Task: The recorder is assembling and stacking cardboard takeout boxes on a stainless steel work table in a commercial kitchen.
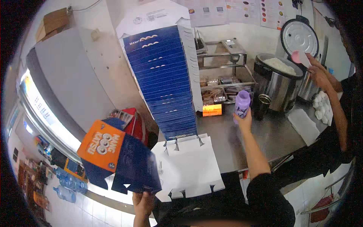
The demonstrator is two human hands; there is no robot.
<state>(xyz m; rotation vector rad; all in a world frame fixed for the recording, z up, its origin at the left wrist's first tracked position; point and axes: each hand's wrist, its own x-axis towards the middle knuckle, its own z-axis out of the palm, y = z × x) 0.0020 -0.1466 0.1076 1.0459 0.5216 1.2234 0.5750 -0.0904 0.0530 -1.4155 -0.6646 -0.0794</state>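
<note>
At the lower left, my left hand (143,203) grips the bottom edge of a blue and orange cardboard food box (126,157) that is folded up into shape and tilted. My right hand (244,120) reaches over the steel counter and is wrapped round a purple bottle (243,100); its mouth faces up and no lid shows on it. Between my arms lie flat white box blanks (193,166), in front of a tall stack of flat blue boxes (159,75). Just right of the bottle stands a dark cup (261,106).
Another person's hands (321,75) hold a pink and white scoop beside a large cooker (278,81) of rice. Small white wrapped bundles (322,108) and a white cloth (303,126) lie on the counter (219,142). A metal rack (223,68) stands behind. Water jugs (70,179) sit far left.
</note>
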